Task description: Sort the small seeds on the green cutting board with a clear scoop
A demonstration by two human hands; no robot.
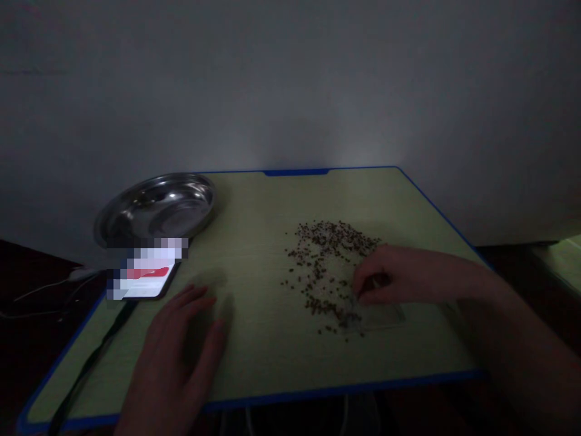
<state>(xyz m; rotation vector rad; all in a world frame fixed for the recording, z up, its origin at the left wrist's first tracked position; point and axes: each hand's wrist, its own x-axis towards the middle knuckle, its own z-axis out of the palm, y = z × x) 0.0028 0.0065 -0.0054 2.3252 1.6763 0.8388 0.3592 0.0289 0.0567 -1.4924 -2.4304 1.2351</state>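
Observation:
A loose spread of small dark beans or seeds (320, 307) mixed with tiny whitish grains (327, 284) lies on the tabletop right of the middle. My right hand (374, 278) is at the right side of this spread, thumb and fingers drawn together in a pinch. Whatever is between the fingertips is too small or hidden to name. Beneath that hand lies a flat, see-through piece (384, 316), perhaps plastic, with some beans at its left end. My left hand (179, 345) rests at the table's left front, fingers apart and holding nothing.
A shiny metal basin (158, 209) stands at the back left. In front of it lies a lit phone (152, 275), with a dark strap (97, 357) running to the front edge. The table (254, 242) has a blue rim and meets a grey wall (290, 85). Light is dim.

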